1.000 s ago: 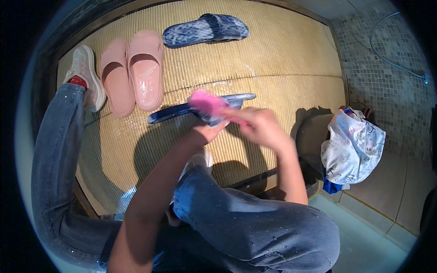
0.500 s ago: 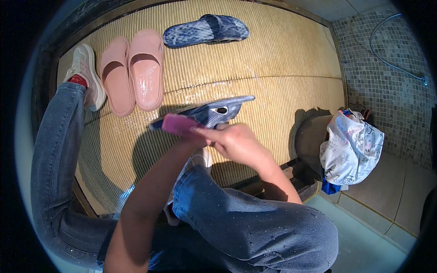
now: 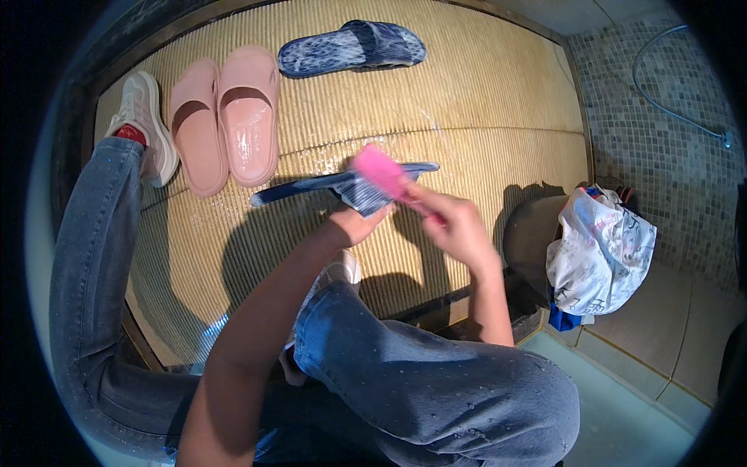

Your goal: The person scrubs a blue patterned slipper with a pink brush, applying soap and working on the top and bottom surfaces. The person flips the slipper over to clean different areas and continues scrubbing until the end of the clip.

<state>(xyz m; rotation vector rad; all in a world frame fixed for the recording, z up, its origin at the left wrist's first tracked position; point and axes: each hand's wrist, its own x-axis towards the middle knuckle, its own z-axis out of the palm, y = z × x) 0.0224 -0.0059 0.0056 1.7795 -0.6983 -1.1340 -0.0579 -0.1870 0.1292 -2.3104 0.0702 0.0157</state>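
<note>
My right hand grips the handle of a pink brush, blurred by motion. Its head overlaps the strap area of a dark blue slide sandal that is turned up on its side. From below, my left hand holds this slide by its strap, the fingers partly hidden inside. The matching blue and white patterned slide lies sole down at the far side of the ribbed surface. A pair of pink slides, the left one and the right one, lies wet to the left.
The ribbed tan surface is wet in places. My white sneaker rests at its left edge. White printed cloth lies on a dark rounded object at the right. A thin hose runs along the mosaic wall.
The brush has swung up and right, away from the slide's left end. My right hand has moved slightly right. The slide has turned, its strap now facing down toward me.
</note>
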